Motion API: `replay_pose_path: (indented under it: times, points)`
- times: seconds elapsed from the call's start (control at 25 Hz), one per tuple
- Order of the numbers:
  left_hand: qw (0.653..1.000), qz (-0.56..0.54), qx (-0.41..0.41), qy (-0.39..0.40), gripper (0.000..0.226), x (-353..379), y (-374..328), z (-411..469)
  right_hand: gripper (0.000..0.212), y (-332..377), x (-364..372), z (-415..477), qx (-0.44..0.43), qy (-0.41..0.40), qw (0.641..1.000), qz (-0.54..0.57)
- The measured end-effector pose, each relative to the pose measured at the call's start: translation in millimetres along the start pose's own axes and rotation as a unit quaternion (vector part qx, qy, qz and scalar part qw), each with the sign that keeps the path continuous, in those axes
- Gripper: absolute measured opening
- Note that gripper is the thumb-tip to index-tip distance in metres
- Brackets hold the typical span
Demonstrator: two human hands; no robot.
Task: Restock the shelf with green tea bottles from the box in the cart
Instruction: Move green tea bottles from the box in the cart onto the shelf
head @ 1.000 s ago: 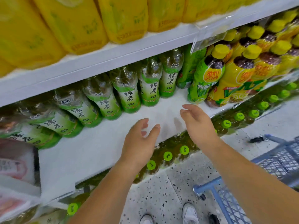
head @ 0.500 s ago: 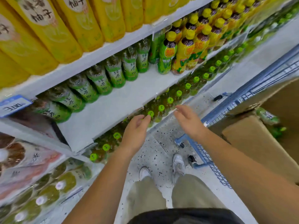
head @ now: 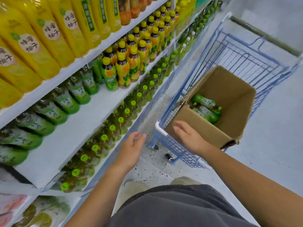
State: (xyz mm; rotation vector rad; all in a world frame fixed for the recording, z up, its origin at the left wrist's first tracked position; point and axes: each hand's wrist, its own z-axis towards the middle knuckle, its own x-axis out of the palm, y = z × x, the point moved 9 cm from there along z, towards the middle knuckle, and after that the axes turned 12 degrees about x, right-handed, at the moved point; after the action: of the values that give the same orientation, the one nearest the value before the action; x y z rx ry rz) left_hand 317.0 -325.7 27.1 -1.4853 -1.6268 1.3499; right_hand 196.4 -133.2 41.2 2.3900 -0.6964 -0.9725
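The left hand (head: 131,149) is open and holds nothing; its fingers are loose, and it hangs over the speckled floor (head: 157,167), between the white shelf (head: 91,118) and the blue wire cart (head: 237,53); the right hand (head: 190,138) is open too, with nothing in it; it is in front of the near wall of the brown box (head: 234,95), and I cannot tell if it touches the box; the box sits in the cart with its top open; a few green tea bottles (head: 206,110) lie on their sides at the bottom of the box; a row of green tea bottles (head: 65,102) stands at the back of the shelf, with white shelf board showing in front of them; big yellow bottles (head: 41,38) fill the level above; bottles with yellow caps (head: 123,66) stand just to the right of the row; bottles with green caps (head: 113,127) fill the level below.
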Motion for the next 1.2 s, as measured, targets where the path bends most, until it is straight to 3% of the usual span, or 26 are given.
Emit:
replay_pose_path:
  times: [0.28,0.52,0.76,0.84,1.08,1.2]
  points:
    - [0.994,0.019,0.033,0.100,0.049,111.0,-74.0,42.8,0.046,-55.2,-116.5,0.5,0.043,-0.075,0.995,0.059]
    - [0.996,0.025,0.019,0.088,0.043,209.6,-116.4,91.5,0.044,-120.8,-204.9,56.4,0.070,-0.074,0.990,0.099]
    - [0.996,0.036,-0.056,0.055,0.045,293.4,-115.0,152.7,0.048,-173.8,-253.1,139.5,0.112,-0.010,0.992,0.054]
    - [0.992,0.057,-0.097,0.055,0.036,311.8,-106.9,172.4,0.049,-180.8,-263.9,163.8,0.116,0.001,0.993,0.039]
    - [0.967,0.013,-0.254,0.005,0.028,336.1,-62.7,228.6,0.055,-197.2,-261.6,235.3,0.181,0.028,0.981,0.057]
    - [0.948,0.034,-0.315,0.029,0.037,361.9,-27.1,256.1,0.056,-210.8,-252.7,274.9,0.211,0.009,0.974,0.082]
